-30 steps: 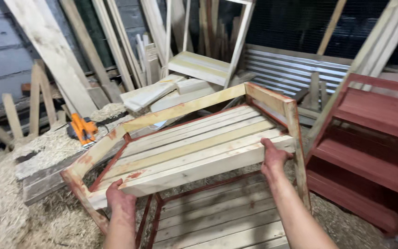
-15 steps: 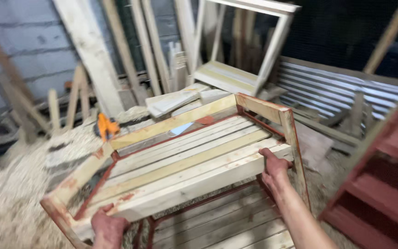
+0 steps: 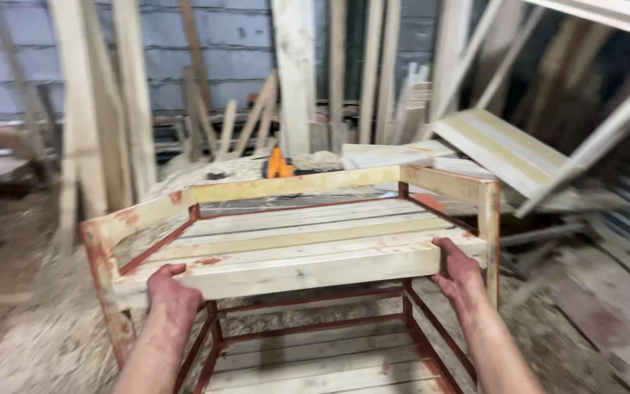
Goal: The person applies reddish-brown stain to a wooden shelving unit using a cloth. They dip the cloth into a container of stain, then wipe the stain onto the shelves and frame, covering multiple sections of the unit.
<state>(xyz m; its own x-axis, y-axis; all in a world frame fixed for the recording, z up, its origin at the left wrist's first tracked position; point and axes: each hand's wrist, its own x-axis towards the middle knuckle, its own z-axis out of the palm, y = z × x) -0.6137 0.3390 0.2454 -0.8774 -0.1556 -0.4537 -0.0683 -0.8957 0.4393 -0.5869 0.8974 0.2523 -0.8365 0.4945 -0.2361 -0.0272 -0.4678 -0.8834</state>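
I see a slatted pale-wood frame [image 3: 293, 248] with red-painted rails, tilted over another red frame [image 3: 315, 343]. My left hand [image 3: 171, 295] and right hand [image 3: 459, 271] grip its rough front plank, fingers curled around the edge. Sawdust [image 3: 30, 321] covers the floor; planks [image 3: 293, 73] lean on a block wall.

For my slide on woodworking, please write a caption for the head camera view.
Both hands, left hand and right hand, grip the front plank of a red-stained slatted wooden frame in a sawdust-covered workshop.
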